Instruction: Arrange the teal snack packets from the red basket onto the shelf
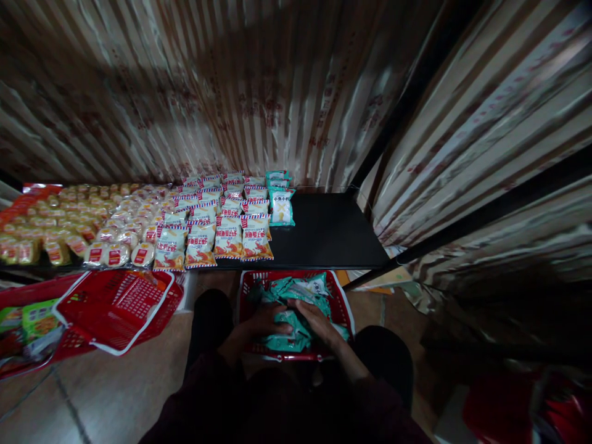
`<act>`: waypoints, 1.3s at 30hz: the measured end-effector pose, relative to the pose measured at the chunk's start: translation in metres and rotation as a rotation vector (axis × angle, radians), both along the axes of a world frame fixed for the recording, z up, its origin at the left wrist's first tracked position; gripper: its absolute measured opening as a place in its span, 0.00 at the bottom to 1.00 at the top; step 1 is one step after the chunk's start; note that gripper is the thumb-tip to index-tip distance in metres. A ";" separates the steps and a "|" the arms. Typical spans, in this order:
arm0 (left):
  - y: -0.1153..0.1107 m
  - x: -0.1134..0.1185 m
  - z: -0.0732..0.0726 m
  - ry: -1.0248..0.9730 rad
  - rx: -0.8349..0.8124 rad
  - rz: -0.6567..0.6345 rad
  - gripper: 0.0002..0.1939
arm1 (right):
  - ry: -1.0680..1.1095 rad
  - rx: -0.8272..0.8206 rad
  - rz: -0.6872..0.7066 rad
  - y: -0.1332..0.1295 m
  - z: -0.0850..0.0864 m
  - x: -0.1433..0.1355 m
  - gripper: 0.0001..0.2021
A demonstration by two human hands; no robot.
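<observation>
A red plastic basket [242, 303] stands between my knees, filled with teal snack bags [296, 340]. My left hand [267, 320] lies over the bags from the left, its thumb and fingers apart with teal wrapping showing between them. From the right, my right hand [317, 317] rests on the same pile, fingers stretched toward the middle. The fingertips of both hands come close together, and dim light makes their contact with single bags hard to see. On the black shelf [333, 228] ahead, a short row of matching teal bags [282, 207] stands upright.
Left of the teal row stand several rows of white-and-orange snack bags [229, 237], then round wrapped snacks [116, 253] and yellowish packs [58, 250]. Another red basket [106, 308] sits on the floor at left, near green packets [39, 320]. A dark frame bar [444, 222] slants at right.
</observation>
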State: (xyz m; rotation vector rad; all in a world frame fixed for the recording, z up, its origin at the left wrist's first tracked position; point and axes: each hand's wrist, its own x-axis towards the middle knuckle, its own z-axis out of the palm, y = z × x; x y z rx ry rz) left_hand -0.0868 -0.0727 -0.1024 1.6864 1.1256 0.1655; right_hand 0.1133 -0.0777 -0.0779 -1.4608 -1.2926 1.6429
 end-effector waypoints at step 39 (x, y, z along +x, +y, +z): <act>0.036 0.016 0.056 -0.483 -0.250 0.531 0.30 | 0.210 0.003 -0.109 0.009 0.042 0.000 0.27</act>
